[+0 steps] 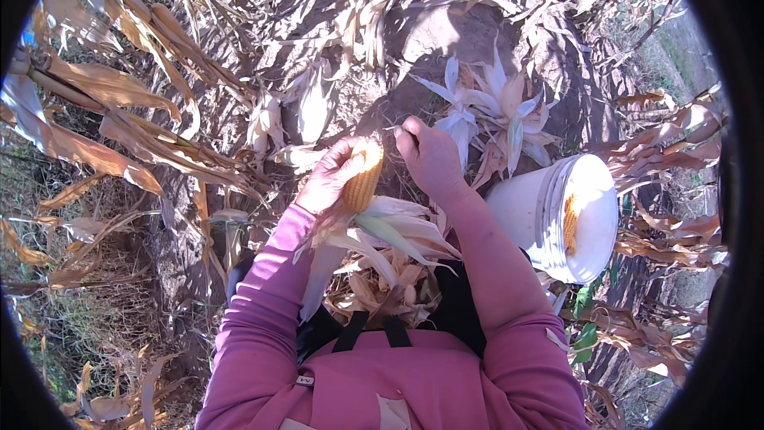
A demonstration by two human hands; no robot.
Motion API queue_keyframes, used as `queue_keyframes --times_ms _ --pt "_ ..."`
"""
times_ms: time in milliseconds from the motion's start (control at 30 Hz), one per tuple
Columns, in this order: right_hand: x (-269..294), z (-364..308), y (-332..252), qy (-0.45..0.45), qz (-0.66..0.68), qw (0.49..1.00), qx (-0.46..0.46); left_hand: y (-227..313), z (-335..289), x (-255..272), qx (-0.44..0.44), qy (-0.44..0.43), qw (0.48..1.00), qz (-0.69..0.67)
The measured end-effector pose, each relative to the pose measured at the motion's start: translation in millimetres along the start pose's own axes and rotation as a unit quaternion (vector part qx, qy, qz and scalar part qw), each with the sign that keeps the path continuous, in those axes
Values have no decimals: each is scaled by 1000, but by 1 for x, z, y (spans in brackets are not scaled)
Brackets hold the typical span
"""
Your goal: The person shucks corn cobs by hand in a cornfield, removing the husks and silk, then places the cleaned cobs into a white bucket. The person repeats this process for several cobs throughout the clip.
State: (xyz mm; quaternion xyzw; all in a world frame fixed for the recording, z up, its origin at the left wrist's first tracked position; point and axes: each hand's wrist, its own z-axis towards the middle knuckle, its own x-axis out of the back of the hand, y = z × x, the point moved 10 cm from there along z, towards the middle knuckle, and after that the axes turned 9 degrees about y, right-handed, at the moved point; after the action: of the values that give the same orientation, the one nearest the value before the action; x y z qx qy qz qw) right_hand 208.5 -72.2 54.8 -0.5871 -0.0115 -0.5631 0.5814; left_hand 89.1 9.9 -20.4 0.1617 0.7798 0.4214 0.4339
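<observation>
My left hand [330, 175] is wrapped around a yellow corn cob [364, 179] whose pale husk leaves [390, 231] are peeled back and hang down toward my chest. Just to the right of the cob's tip, my right hand [430, 158] is closed with its fingers pinched on what looks like a thin strip of husk or silk. Both arms are in pink sleeves. A white plastic bucket [549, 219] hangs by my right forearm, with at least one yellow cob [570, 223] inside.
Dry brown corn stalks and leaves [119, 103] crowd the left side and the top. Pale shed husks [497, 107] lie on bare soil ahead. More dry leaves [668, 159] lie to the right of the bucket.
</observation>
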Motion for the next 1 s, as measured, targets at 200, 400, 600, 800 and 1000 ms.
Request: queue_keyframes --times_ms 200,400,600,800,1000 --pt "4 3 23 -2 99 994 -44 -2 2 2 1 -24 1000 -13" --pt "-34 -14 14 -126 209 969 -45 17 18 27 -92 -41 995 -26" --pt "-85 -43 3 -229 314 911 -140 24 12 22 -120 -45 987 -102" --pt "-98 -56 -31 -266 487 818 -153 36 12 23 -103 -15 975 -198" --pt "-108 -62 -26 -279 468 812 -211 41 9 26 -105 -5 971 -214"
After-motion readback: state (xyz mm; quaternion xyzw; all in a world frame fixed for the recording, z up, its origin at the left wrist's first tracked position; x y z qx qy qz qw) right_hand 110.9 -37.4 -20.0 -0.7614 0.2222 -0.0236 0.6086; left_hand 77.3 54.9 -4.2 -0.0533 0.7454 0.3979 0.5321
